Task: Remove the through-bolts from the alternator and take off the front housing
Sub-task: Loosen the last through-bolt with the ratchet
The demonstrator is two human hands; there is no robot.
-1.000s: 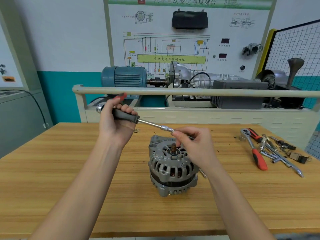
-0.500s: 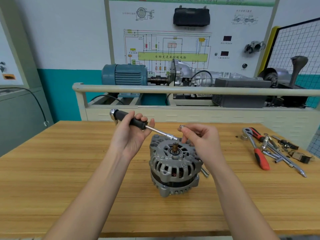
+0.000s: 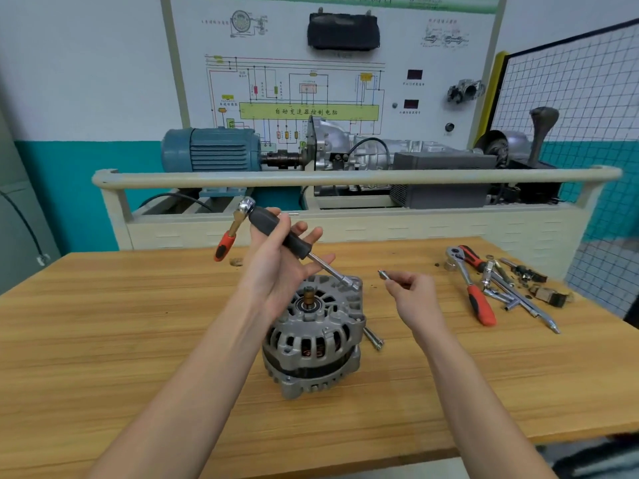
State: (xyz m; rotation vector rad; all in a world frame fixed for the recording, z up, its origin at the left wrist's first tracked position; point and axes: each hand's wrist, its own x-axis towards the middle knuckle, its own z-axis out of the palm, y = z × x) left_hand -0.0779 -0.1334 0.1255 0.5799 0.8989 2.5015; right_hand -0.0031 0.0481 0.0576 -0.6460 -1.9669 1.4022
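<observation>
Alternator: we see the ribbed, cast-grey alternator (image 3: 313, 337) standing at the centre of the wooden counter (image 3: 103, 340), its shaft up and copper windings showing through the slots.
Left grip: our left hand (image 3: 280, 267) cradles the black-handled socket driver (image 3: 276, 229) with its fingers loosely open, the steel socket tip resting on the housing at 1 o'clock.
Right grip: our right hand (image 3: 411, 295) pinches a slim metal through-bolt (image 3: 384, 275) at 2 o'clock of the alternator.
Loose bolts: two through-bolts (image 3: 373, 338) lie just at 3 o'clock.
Counter: a red-handled ratchet (image 3: 472, 288) lies among chrome tools at far right.
Room: wiring-diagram board (image 3: 311, 81), blue motor (image 3: 211, 150).
</observation>
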